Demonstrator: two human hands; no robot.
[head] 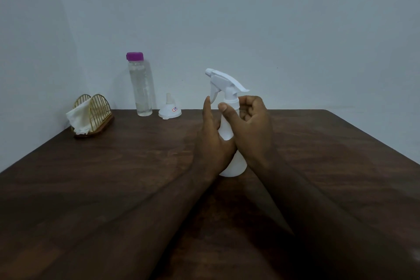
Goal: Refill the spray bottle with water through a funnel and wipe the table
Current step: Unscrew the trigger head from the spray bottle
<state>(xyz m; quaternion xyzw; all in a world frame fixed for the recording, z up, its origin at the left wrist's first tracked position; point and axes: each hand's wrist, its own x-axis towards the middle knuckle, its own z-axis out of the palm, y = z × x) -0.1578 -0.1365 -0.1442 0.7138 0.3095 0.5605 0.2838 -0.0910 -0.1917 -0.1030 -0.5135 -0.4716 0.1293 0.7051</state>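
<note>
White spray bottle (228,129) upright on the dark wooden counter (136,166), roughly mid-counter, trigger head on and pointing left. Left hand (212,141) wrapped round the bottle's body from the left, fingers (208,107) reaching up beside the trigger, holding the bottle steady. Right hand (250,120) curled round the bottle's neck just under the trigger head, thumb pressed on the collar, fingers narrow and closed on the neck. Both forearms stretched forward over the counter toward the bottle.

Behind and left of the spray bottle, at the counter's far edge by the wall: white funnel (170,109) set upside down, wide mouth on the counter, spout up, a small label on its side. Just left of the funnel, a tall clear water bottle (139,88) with a purple cap, standing upright, apparently filled with clear liquid. Farther left of the spray bottle, near the counter's corner, a gold wire holder (97,111) on a wooden base, a white cloth (78,117) tucked in it and drooping out to the left.
</note>
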